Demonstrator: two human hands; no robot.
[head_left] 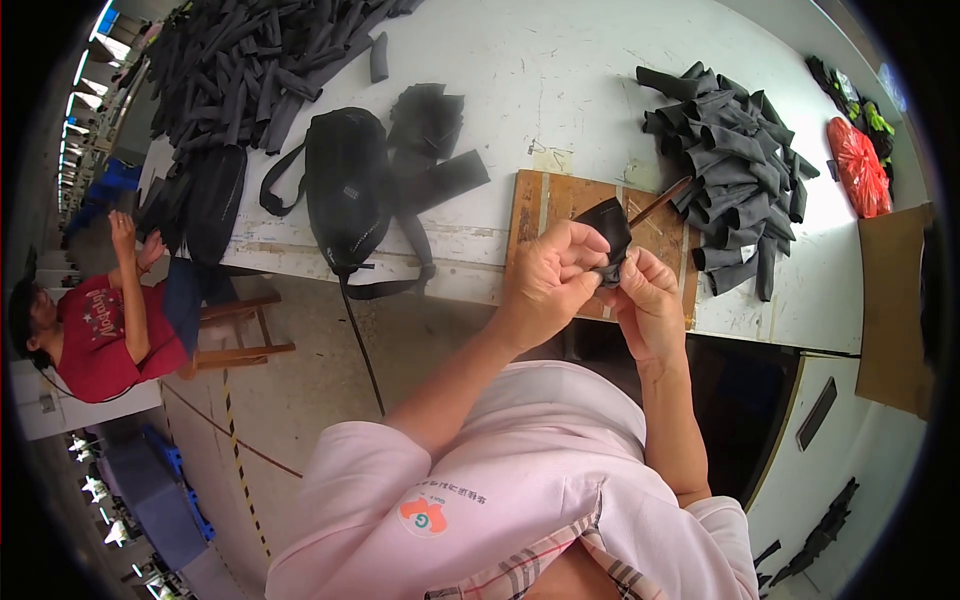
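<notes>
Both my hands are over the front of a brown wooden board (pixel 532 205) on the white table. Between them is a small black fabric piece (pixel 604 222), its upper part standing up from the fingers. My left hand (pixel 552 282) has its fingers curled round the near left side of the piece. My right hand (pixel 647 297) pinches its lower right edge between thumb and fingers. Just beyond the piece, a thin brown rod (pixel 660 203) slants toward a heap of dark grey fabric tubes (pixel 735 165) on the right.
A black pouch (pixel 347 185) with a strap lies left of the board, beside more dark fabric pieces (pixel 428 120). A large pile of grey tubes (pixel 235 75) covers the far left. A red plastic bag (pixel 860 168) and cardboard box (pixel 893 310) stand right. A person in red (pixel 105 330) sits left.
</notes>
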